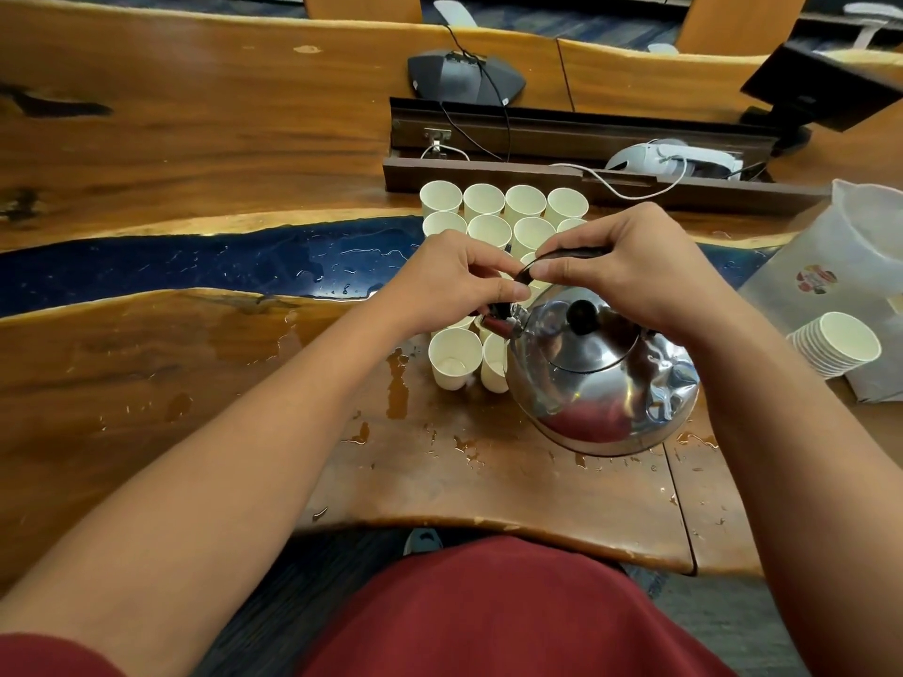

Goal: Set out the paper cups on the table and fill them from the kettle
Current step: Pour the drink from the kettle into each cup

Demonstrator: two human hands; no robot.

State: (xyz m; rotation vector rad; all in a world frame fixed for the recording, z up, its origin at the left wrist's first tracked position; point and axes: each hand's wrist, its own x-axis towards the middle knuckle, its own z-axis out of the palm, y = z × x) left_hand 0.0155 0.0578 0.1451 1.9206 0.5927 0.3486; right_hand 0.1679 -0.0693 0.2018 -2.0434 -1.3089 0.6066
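**Kettle over the cups, and the table's already soaked**

My right hand (630,271) is wrapped round the kettle (603,378) handle (562,256), fingers curled tight on it. My left hand (454,280) is pinching at the spout cap (501,317), thumb and fingers closed on it. The kettle sits low at the near end of the cups (503,217), spout pointing at the closest ones, and it looks tilted that way.

What worries me: those cups are packed rim to rim in a block, so a wobbly pour probably splashes between them or tips a light one. The near cup (454,364) has only a little in it, so it'd topple easily. The table (195,383) has puddles everywhere and wet paper bases slide. If my left fingers slip off the cap, the stream could cut off or spurt. The spare stack (835,344) and plastic bag (850,266) sit off to the right, near enough to catch spill.
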